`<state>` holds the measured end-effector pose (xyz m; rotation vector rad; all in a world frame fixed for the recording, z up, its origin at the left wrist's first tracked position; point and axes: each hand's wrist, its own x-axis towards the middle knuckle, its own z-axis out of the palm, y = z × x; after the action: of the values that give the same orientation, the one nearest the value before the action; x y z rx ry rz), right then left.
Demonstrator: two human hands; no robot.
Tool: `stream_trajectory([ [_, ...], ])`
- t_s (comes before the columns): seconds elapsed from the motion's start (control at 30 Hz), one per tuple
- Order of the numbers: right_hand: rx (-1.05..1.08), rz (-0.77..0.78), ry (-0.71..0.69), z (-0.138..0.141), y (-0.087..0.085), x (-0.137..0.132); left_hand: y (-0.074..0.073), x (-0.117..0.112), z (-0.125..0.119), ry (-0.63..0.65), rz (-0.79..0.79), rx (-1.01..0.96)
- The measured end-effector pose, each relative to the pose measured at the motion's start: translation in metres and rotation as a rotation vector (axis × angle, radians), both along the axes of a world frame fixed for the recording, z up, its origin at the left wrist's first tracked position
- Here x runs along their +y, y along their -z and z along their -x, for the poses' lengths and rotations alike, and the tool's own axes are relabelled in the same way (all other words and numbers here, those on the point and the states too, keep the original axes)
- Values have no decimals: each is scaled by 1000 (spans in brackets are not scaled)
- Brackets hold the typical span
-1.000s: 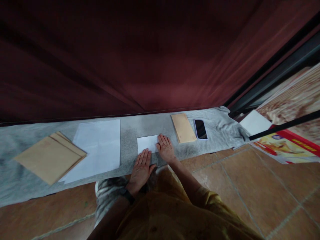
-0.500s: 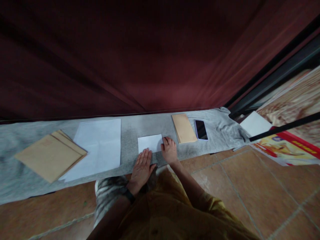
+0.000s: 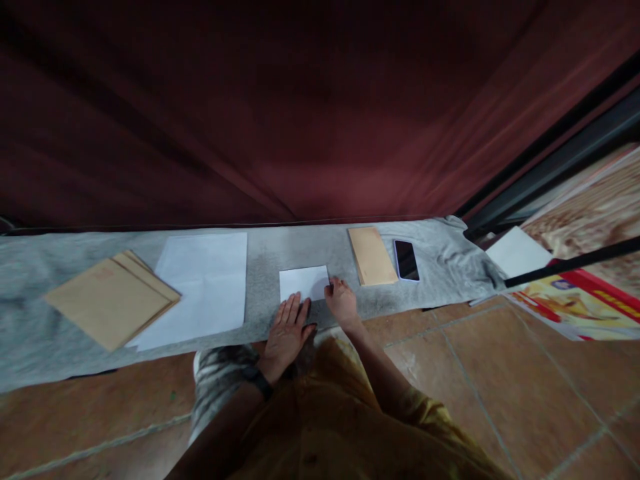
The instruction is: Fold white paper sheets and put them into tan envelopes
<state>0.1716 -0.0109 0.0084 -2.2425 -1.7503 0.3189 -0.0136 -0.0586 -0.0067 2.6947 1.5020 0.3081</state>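
A small folded white paper lies on a grey cloth spread along the floor below a dark red curtain. My left hand rests flat with fingers stretched out, its fingertips at the paper's near edge. My right hand sits at the paper's right near corner with fingers curled, seeming to pinch that corner. A dark band is on my left wrist.
On the cloth lie a stack of white sheets, brown envelopes at the left, a small brown envelope and a phone to the right. Printed posters and a black bar lie at far right. Brown floor tiles are near me.
My right hand slid from the top of the folded paper to its right near corner and its fingers curled. My left hand stayed flat at the near edge. The camera shifted slightly.
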Motion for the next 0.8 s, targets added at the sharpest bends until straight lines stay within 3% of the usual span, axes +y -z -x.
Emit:
stream_trajectory([
  [0.4, 80, 39, 19, -8, 4, -1, -3, -1, -2, -15, 1, 12],
  [0.53, 72, -61, 25, -2, 4, -8, -4, -1, -2, -13, 7, 13],
  [0.67, 88, -207, -145, 8, 2, -14, -2, -1, -1, -10, 5, -2],
  [0.8, 106, -207, -410, 22, 5, -15, -2, -1, -1, -7, 7, 7],
])
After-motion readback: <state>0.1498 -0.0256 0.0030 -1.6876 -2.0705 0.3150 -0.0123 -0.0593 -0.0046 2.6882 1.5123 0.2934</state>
